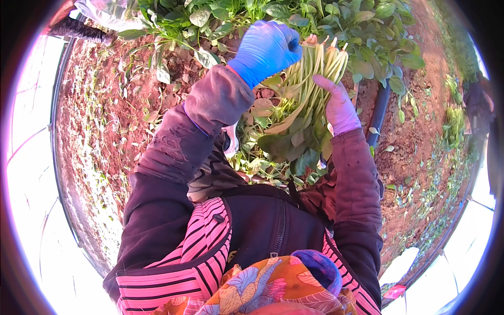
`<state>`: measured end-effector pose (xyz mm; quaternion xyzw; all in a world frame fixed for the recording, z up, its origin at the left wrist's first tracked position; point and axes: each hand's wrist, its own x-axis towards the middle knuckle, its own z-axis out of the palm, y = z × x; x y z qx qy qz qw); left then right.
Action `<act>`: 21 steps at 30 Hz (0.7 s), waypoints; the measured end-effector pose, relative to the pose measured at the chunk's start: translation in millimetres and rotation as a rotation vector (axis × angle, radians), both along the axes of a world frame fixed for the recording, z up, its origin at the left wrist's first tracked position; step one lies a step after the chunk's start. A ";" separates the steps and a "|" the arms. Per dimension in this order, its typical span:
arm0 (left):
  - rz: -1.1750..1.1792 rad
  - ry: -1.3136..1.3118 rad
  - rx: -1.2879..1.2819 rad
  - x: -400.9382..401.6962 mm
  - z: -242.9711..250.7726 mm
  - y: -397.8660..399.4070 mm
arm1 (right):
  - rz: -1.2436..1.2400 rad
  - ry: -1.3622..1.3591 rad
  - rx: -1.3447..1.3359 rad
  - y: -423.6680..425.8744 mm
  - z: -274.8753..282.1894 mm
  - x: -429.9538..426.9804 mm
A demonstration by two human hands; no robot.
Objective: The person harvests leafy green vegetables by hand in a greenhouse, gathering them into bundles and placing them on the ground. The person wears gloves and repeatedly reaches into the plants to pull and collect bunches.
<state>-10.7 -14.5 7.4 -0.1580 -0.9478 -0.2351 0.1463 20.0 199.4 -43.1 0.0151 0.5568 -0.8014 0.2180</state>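
In the upper middle of the head view, my left hand (pixel 268 51), in a blue glove, is curled into a fist beside the root ends of a bunch of leafy greens (pixel 311 82); whether anything is inside the fist is hidden. My right hand (pixel 341 103), in a pale purplish glove, holds the bunch from its right side, thumb across the stems. The pinkish root ends point up and away from me, and the broad leaves hang down towards my lap. Cut or loose leaves (pixel 260 165) lie below the bunch, between my legs.
Dense growing greens (pixel 366 35) stand just beyond my hands. A dark pipe (pixel 381 110) runs past my right wrist. Further right, more bundled greens (pixel 454 124) lie on reddish soil near another person (pixel 478 104). Clear plastic (pixel 108 15) is at upper left, near a dark sleeve.
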 end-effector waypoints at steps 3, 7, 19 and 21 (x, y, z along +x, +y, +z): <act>0.103 0.119 -0.332 -4.1 10.3 -8.9 | 0.044 0.072 0.124 -0.1 -6.1 -0.5; 0.216 0.234 -0.197 -0.5 23.4 -23.9 | 0.072 0.157 0.145 0.7 -13.5 0.3; -0.011 -0.149 -0.234 12.7 -0.2 10.2 | 0.002 0.031 0.011 -2.1 1.6 1.4; -0.004 -0.101 -0.234 13.0 -6.5 13.2 | 0.012 0.163 0.146 -1.2 2.0 1.6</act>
